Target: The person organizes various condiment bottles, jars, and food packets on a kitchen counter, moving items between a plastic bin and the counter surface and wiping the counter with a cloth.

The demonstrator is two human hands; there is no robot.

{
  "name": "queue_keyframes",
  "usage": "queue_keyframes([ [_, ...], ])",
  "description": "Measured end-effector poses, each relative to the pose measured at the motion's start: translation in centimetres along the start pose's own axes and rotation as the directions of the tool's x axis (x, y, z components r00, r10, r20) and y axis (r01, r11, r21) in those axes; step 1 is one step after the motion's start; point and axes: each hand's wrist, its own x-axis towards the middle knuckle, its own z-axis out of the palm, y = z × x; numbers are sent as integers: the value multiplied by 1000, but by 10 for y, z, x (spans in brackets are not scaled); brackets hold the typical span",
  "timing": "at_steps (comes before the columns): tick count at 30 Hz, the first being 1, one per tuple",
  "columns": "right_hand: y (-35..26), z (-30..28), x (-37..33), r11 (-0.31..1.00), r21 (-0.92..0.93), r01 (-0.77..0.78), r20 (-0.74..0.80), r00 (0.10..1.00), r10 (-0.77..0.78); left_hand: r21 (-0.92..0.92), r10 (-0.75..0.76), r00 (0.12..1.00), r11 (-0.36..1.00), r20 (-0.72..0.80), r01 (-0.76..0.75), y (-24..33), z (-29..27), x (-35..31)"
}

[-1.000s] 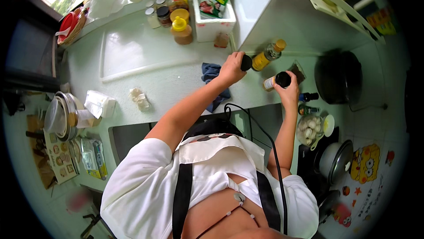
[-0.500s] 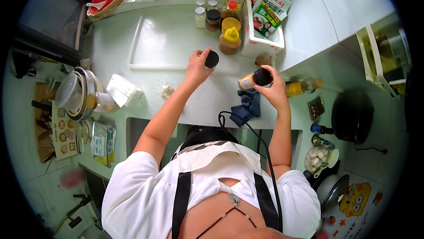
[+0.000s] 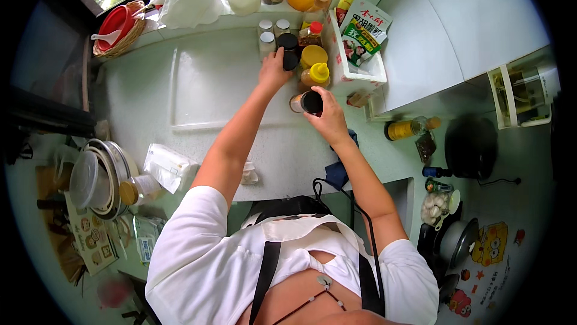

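Observation:
My left hand (image 3: 275,72) is shut on a black-lidded jar (image 3: 291,61), standing in line just in front of another black-lidded jar (image 3: 287,41). White-lidded jars (image 3: 267,41) stand to its left. On the right of the group are a red-capped jar (image 3: 311,34), a yellow-lidded jar (image 3: 314,55) and a squeeze bottle with a yellow cap (image 3: 317,75). My right hand (image 3: 329,119) grips a second jar, a black-capped spice bottle (image 3: 298,103) with an orange label, tilted to the left over the counter near the squeeze bottle.
A white box (image 3: 368,79) with seasoning packets stands right of the jars. Left of them lies a pale rectangular board (image 3: 210,93). A blue cloth (image 3: 337,174) and black cable (image 3: 365,220) are near my right forearm. Stacked bowls (image 3: 99,174) and a tissue pack (image 3: 170,167) sit left.
Both hands have moved away from me toward the jar group. The left has carried its jar up beside the others; the right has brought the spice bottle left and farther back.

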Motion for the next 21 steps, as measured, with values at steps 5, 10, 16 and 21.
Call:
queue_keyframes([
  [5, -10, 9, 9, 994, -54, -96, 8, 995, 96, -245, 52, 998, 968, -35, -59, -28, 14, 0],
  [10, -18, 28, 29, 991, -85, -107, -12, 994, 106, -332, -122, 991, 934, 45, 130, -81, 48, -25],
  [16, -17, 53, 45, 982, -153, -109, -44, 994, 104, -632, -218, 934, 690, 283, 353, -55, 49, -75],
  [21, -12, 54, 40, 991, -99, -88, -59, 995, 82, -787, -154, 965, 559, 212, 262, -25, 35, -81],
])
